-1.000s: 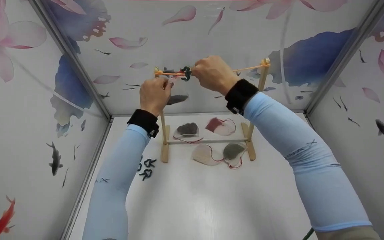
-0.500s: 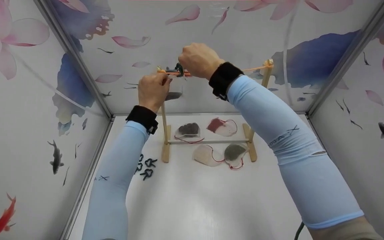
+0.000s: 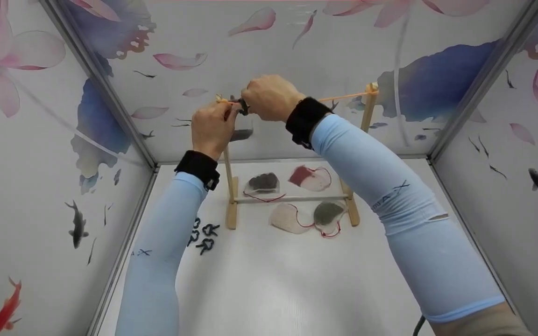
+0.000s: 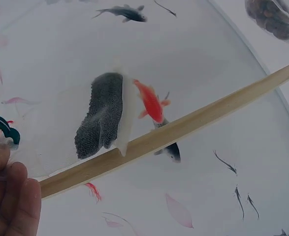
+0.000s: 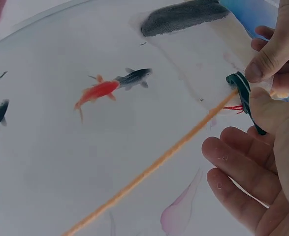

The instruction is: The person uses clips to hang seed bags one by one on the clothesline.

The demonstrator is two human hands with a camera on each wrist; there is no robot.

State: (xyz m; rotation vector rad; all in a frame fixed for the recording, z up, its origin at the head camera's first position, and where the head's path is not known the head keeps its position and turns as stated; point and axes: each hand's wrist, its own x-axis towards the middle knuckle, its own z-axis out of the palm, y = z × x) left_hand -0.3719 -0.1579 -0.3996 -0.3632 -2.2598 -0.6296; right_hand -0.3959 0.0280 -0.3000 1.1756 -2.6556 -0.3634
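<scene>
My left hand [image 3: 213,128] pinches the upper edge of a sheer drawstring bag [image 4: 55,130] beside the orange rope [image 5: 154,169]. Dark grains [image 4: 102,113] fill the bottom of this hanging bag. Close by on the right, my right hand [image 3: 271,99] pinches a dark green clip [image 5: 243,98] between thumb and fingers. The clip sits at the rope and the bag's top, where red drawstring shows; how far its jaws enclose them cannot be told. In the right wrist view, the left thumb [image 5: 265,64] lies right against the clip.
The rope runs between two wooden posts [image 3: 368,109] of a stand. Below lie several more sheer bags, with dark lumps [image 3: 263,181], reddish filling [image 3: 301,174], pale filling [image 3: 287,217] and greenish filling [image 3: 328,213]. Several dark clips [image 3: 207,243] lie left on the white table [image 3: 278,284]. Printed walls enclose it.
My right hand has moved left with the green clip, rising and then lowering to the rope beside my left hand. The left hand has shifted only slightly, still holding the bag.
</scene>
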